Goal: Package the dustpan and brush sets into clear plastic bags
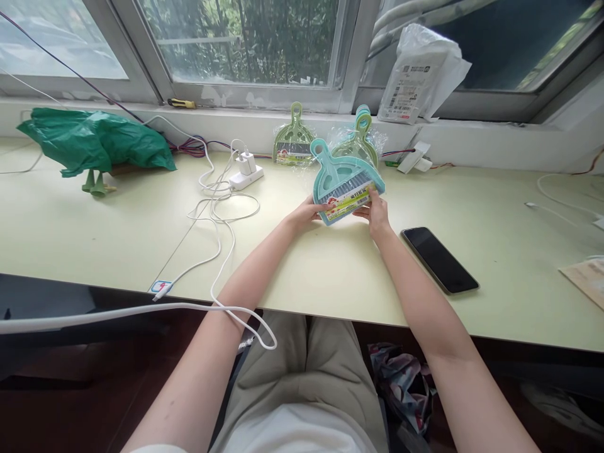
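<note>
Both of my hands grip a light-blue dustpan and brush set (329, 181), wrapped in clear plastic with a printed label across its front. My left hand (309, 211) pinches its lower left edge, thumb over the label. At the lower right edge, my right hand (376, 212) has its thumb in front and its other fingers behind. The set tilts, its handle up and to the left. Behind it, a green dustpan set (296, 133) leans on the wall under the window. To its right stand more wrapped sets (362, 129), green and blue, partly hidden.
A black phone (440, 260) lies right of my right arm. White cables (219, 207) tangle on the left near a power strip (246, 179), and one loop crosses my left forearm. A green plastic bag (99, 141) covers something at the far left. A white package (422, 75) stands on the sill.
</note>
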`<state>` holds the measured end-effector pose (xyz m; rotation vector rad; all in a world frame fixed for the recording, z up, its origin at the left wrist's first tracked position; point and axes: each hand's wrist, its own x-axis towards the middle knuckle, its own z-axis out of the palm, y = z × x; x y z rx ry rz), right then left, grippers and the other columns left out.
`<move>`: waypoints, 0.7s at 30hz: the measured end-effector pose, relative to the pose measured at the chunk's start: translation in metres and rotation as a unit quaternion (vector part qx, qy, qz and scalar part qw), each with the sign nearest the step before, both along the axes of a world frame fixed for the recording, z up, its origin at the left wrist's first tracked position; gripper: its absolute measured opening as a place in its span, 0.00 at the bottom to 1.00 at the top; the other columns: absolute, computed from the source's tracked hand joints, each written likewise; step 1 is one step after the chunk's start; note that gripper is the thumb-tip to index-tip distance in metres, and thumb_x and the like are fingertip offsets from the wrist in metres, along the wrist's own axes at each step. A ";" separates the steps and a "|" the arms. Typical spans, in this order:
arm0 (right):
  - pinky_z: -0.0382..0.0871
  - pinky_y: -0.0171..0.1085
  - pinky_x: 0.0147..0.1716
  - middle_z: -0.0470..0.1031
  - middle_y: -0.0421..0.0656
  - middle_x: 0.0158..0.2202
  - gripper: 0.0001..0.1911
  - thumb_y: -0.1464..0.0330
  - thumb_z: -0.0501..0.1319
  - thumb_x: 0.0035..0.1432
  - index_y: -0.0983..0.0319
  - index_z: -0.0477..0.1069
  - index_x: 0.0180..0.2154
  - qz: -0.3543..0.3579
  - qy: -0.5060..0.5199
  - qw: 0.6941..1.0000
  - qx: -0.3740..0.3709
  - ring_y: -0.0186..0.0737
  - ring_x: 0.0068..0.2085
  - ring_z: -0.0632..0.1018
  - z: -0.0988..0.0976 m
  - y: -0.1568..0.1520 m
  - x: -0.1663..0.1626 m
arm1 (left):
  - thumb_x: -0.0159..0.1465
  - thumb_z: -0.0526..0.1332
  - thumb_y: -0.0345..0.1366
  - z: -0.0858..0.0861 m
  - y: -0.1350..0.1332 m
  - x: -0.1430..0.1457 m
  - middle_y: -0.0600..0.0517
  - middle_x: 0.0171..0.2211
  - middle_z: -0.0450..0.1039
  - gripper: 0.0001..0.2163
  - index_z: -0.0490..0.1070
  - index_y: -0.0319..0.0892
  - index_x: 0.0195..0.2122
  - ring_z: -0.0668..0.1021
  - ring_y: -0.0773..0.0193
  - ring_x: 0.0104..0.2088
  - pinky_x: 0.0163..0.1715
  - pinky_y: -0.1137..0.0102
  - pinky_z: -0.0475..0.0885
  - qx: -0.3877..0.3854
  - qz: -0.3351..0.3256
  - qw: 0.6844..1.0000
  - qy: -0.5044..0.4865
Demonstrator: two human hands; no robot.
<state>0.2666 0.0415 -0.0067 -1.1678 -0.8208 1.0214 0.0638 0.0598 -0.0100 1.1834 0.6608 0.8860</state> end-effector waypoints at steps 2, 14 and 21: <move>0.77 0.34 0.21 0.74 0.39 0.24 0.24 0.46 0.64 0.50 0.62 0.69 0.32 -0.010 0.002 1.000 -0.002 0.35 0.22 0.78 -0.002 0.001 0.001 | 0.49 0.72 0.36 0.000 -0.001 0.001 0.44 0.50 0.75 0.25 0.69 0.42 0.48 0.79 0.54 0.47 0.49 0.58 0.72 0.005 -0.003 1.000 0.006; 0.77 0.32 0.22 0.76 0.40 0.28 0.26 0.45 0.65 0.47 0.61 0.70 0.33 0.014 0.002 1.000 0.021 0.34 0.25 0.79 -0.004 0.000 0.001 | 0.49 0.73 0.37 -0.002 0.002 -0.001 0.45 0.49 0.76 0.26 0.69 0.42 0.49 0.80 0.56 0.45 0.48 0.61 0.73 0.004 0.003 1.000 0.007; 0.77 0.33 0.22 0.75 0.39 0.26 0.24 0.45 0.62 0.51 0.60 0.70 0.34 0.031 0.000 0.999 -0.009 0.35 0.25 0.79 -0.005 0.001 0.004 | 0.48 0.73 0.37 -0.004 0.003 0.000 0.45 0.48 0.76 0.26 0.69 0.42 0.48 0.80 0.55 0.45 0.47 0.60 0.73 -0.001 0.010 1.000 0.002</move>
